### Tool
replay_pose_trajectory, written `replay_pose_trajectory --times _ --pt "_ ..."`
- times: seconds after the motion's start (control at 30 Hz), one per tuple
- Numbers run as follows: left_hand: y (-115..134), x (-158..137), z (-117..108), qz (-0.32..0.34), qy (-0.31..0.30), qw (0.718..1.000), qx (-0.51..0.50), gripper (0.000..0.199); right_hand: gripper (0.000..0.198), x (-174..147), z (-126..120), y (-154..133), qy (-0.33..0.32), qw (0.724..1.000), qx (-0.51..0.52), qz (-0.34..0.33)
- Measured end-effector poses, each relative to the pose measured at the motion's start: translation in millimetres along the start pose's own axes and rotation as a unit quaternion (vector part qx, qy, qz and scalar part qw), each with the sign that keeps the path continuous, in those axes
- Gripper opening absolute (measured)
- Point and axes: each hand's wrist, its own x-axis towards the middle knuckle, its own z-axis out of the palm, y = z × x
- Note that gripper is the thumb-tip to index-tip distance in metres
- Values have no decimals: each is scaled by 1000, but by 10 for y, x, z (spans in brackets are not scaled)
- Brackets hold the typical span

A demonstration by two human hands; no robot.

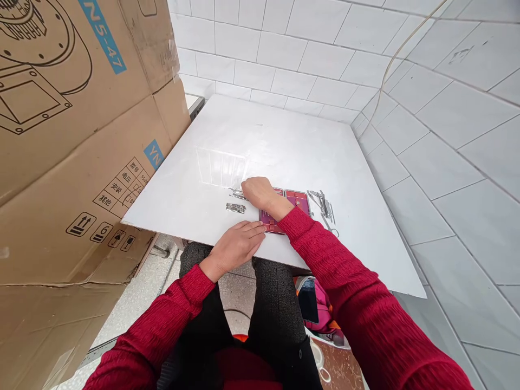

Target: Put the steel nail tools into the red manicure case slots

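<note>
Left hand (239, 244) touches a red case (298, 201); right hand (260, 192) is beside metal pieces (236, 207).

1. On the upper part of the cardboard box (44, 238), a blue strip (103, 35) reads "N5-47" in white; its beginning is cut off by the picture's edge.
2. Lower down, a second blue strip (153, 154) shows "YN".
3. Beside it, a printed table (122, 187) lists "型号", "电压", "安装" and "其他"; next to "型号" stands "550", with what follows hard to read.
4. Below the table, one framed sign (81, 223) has two arrows above a line.
5. The next sign (101, 232) bears the number "6".
6. Two more signs (122, 241) hold dark symbols too small to name surely.
7. Faint handwriting (168, 58) near the box's upper right edge is unreadable.
</note>
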Motion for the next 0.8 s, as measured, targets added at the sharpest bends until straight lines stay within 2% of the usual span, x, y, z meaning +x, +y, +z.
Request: replay_pose_trajectory --times 0.1,0.43,0.5,0.57,0.6,0.67,0.8 --pt "2 -8 2 -3 -1 1000 -1 25 25 4 -16 5 -4 1000 13 8" --pt "4 5 -15 -7 -11 1000 -5 24 25 -114 60 -30 40 999 33 -12" --pt "8 8 -21 -8 -11 1000 -3 25 23 -141 41 -7 57 996 74 5" --pt "9 8 -21 -5 -10 1000 0 24 18 -179 30 45 91 982 163 37" --pt "8 7 -18 -2 -8 1000 2 24 16 -202 34 82 108 966 229 54" --pt "3 5 -11 3 -6 1000 5 24 13 -250 68 170 128 910 386 86" --pt "-9 7 -4 2 -9 1000 2 25 5 -350 201 356 126 748 640 126"
